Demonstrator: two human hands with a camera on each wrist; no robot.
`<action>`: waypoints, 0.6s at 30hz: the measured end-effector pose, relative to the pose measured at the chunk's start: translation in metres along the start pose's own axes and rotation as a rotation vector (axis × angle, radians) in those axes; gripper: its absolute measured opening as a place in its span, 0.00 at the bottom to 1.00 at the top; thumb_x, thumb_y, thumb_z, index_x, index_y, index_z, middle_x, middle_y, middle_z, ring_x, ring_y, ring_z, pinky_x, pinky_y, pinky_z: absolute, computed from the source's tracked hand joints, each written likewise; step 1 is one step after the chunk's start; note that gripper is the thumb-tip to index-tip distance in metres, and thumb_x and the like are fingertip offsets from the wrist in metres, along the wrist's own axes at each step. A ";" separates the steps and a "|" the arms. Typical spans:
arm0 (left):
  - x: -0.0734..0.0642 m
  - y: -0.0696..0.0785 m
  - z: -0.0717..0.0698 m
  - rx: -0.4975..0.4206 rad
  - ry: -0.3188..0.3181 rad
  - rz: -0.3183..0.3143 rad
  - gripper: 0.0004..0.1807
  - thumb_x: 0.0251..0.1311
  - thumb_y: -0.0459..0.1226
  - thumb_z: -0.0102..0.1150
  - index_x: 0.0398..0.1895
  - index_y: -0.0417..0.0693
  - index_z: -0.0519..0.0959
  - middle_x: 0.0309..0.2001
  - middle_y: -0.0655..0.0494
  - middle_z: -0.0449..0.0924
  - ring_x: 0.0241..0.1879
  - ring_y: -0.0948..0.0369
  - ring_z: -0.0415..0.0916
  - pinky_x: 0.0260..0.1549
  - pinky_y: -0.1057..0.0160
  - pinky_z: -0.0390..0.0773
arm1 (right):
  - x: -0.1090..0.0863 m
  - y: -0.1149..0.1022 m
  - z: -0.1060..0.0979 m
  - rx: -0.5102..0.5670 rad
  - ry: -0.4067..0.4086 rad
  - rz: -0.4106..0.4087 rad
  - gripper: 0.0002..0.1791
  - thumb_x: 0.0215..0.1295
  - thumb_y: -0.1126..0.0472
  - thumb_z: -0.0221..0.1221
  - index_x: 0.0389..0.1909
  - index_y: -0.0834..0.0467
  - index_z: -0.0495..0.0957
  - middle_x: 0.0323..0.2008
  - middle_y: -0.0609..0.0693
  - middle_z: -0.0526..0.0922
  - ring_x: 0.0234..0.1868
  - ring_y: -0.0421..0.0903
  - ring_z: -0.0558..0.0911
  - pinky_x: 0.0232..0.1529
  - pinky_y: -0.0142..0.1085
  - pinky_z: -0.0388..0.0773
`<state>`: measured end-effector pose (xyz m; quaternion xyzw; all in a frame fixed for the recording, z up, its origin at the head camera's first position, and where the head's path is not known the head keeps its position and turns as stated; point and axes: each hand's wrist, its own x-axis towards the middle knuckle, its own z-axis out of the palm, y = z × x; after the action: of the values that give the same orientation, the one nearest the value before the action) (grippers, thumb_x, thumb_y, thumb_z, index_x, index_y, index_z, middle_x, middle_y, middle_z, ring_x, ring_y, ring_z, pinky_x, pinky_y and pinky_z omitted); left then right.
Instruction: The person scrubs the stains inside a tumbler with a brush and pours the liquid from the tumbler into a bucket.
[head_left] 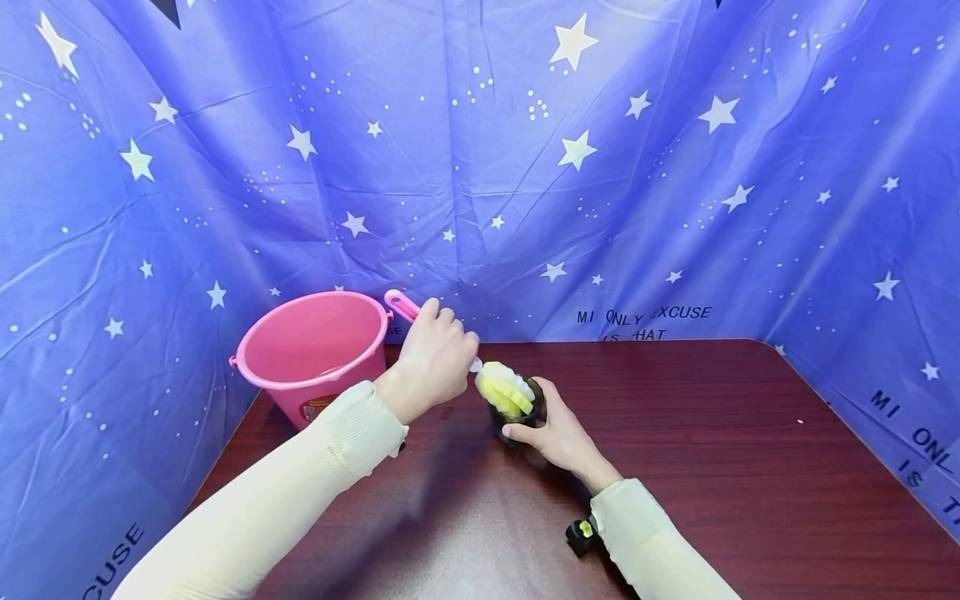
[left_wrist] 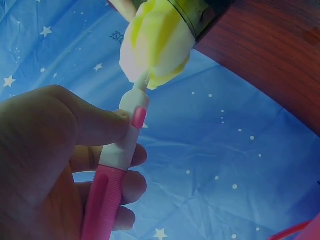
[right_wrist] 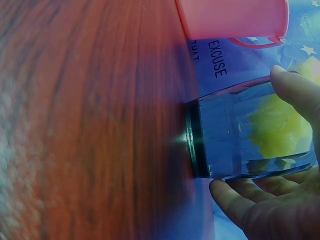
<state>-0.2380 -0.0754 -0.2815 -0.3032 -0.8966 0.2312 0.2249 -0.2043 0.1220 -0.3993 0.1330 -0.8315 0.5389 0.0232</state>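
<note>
My left hand [head_left: 441, 354] grips the pink and white handle [left_wrist: 111, 175] of a sponge brush, thumb beside a small pink button. The brush's yellow and white sponge head [head_left: 504, 388] is partly inside a dark see-through glass [right_wrist: 230, 132], with the rest standing out of the mouth. Thumb and fingers of my right hand [head_left: 558, 429] hold the glass round its side. In the right wrist view the sponge shows through the wall in the mouth half, and the thick base [right_wrist: 195, 140] is close to the table.
A pink bucket [head_left: 367, 367] stands at the back left of the dark red wooden table [head_left: 712, 450]. Blue cloth [head_left: 465, 167] printed with stars and lettering hangs behind and on both sides. A small black device [head_left: 580, 536] is at the right wrist.
</note>
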 end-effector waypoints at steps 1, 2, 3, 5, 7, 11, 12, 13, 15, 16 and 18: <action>0.000 0.000 0.000 -0.003 0.001 0.000 0.09 0.47 0.45 0.59 0.27 0.51 0.79 0.27 0.53 0.80 0.33 0.54 0.73 0.42 0.53 0.61 | 0.000 0.000 0.000 -0.002 0.000 0.000 0.41 0.52 0.65 0.70 0.64 0.66 0.58 0.57 0.62 0.71 0.56 0.55 0.72 0.58 0.49 0.66; -0.001 0.000 0.000 -0.007 0.005 0.000 0.09 0.47 0.45 0.59 0.26 0.51 0.79 0.27 0.53 0.80 0.32 0.54 0.73 0.41 0.53 0.62 | 0.000 0.000 0.000 -0.004 0.002 0.001 0.41 0.52 0.65 0.70 0.64 0.66 0.58 0.57 0.62 0.71 0.56 0.55 0.72 0.58 0.49 0.66; -0.001 0.000 0.001 -0.010 0.006 0.002 0.08 0.47 0.45 0.59 0.26 0.51 0.79 0.27 0.53 0.80 0.32 0.54 0.73 0.41 0.54 0.62 | 0.000 0.000 0.000 -0.006 0.003 0.001 0.41 0.51 0.65 0.70 0.64 0.66 0.59 0.57 0.62 0.71 0.56 0.55 0.72 0.58 0.49 0.66; -0.002 -0.001 0.001 -0.018 0.010 0.005 0.08 0.47 0.44 0.59 0.26 0.50 0.79 0.26 0.53 0.80 0.32 0.54 0.74 0.40 0.55 0.64 | 0.000 0.000 0.000 -0.008 0.005 0.002 0.41 0.51 0.65 0.70 0.64 0.65 0.59 0.57 0.61 0.72 0.55 0.55 0.72 0.58 0.49 0.66; -0.003 -0.001 0.002 -0.025 0.017 0.008 0.08 0.46 0.43 0.59 0.25 0.50 0.79 0.26 0.53 0.80 0.31 0.54 0.75 0.38 0.56 0.65 | 0.000 0.000 0.000 -0.009 0.007 0.003 0.41 0.51 0.65 0.70 0.64 0.65 0.59 0.57 0.61 0.72 0.55 0.55 0.73 0.58 0.49 0.66; -0.005 -0.002 0.003 -0.035 0.028 0.006 0.07 0.45 0.43 0.60 0.25 0.50 0.79 0.24 0.53 0.79 0.29 0.53 0.75 0.35 0.58 0.67 | 0.000 0.000 0.000 -0.004 0.004 0.004 0.41 0.51 0.65 0.70 0.64 0.65 0.59 0.57 0.61 0.72 0.55 0.55 0.73 0.58 0.49 0.66; -0.005 -0.002 0.003 -0.042 0.033 0.006 0.07 0.45 0.42 0.60 0.24 0.50 0.79 0.23 0.53 0.79 0.27 0.54 0.76 0.34 0.58 0.68 | 0.000 0.001 0.000 -0.003 0.003 0.005 0.41 0.51 0.65 0.70 0.64 0.65 0.59 0.57 0.61 0.72 0.55 0.55 0.73 0.58 0.49 0.66; -0.006 -0.002 0.003 -0.052 0.037 0.005 0.07 0.45 0.42 0.61 0.23 0.50 0.79 0.22 0.54 0.78 0.26 0.54 0.76 0.32 0.58 0.69 | 0.001 0.001 0.000 -0.001 0.002 0.006 0.41 0.51 0.65 0.70 0.64 0.65 0.59 0.57 0.61 0.72 0.55 0.55 0.73 0.58 0.49 0.66; -0.007 -0.002 0.003 -0.077 0.045 0.006 0.07 0.46 0.42 0.61 0.22 0.50 0.78 0.20 0.54 0.77 0.23 0.54 0.75 0.27 0.58 0.69 | 0.000 0.001 0.000 0.002 0.001 0.004 0.41 0.51 0.65 0.70 0.64 0.65 0.59 0.57 0.61 0.72 0.56 0.55 0.73 0.59 0.48 0.65; -0.008 -0.002 0.004 -0.087 0.049 0.006 0.07 0.46 0.42 0.62 0.22 0.50 0.78 0.19 0.54 0.76 0.22 0.54 0.75 0.26 0.58 0.70 | 0.000 0.001 0.000 0.002 0.001 0.003 0.41 0.51 0.66 0.70 0.64 0.65 0.59 0.57 0.61 0.72 0.56 0.55 0.73 0.59 0.48 0.65; -0.010 -0.002 0.005 -0.098 0.057 0.008 0.07 0.46 0.42 0.62 0.21 0.50 0.78 0.18 0.54 0.76 0.20 0.54 0.75 0.23 0.57 0.70 | 0.000 0.001 0.000 0.003 -0.001 0.001 0.41 0.51 0.66 0.70 0.64 0.65 0.59 0.57 0.61 0.72 0.56 0.56 0.73 0.59 0.48 0.65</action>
<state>-0.2349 -0.0845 -0.2872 -0.3239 -0.8989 0.1793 0.2344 -0.2043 0.1225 -0.4004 0.1330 -0.8307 0.5402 0.0225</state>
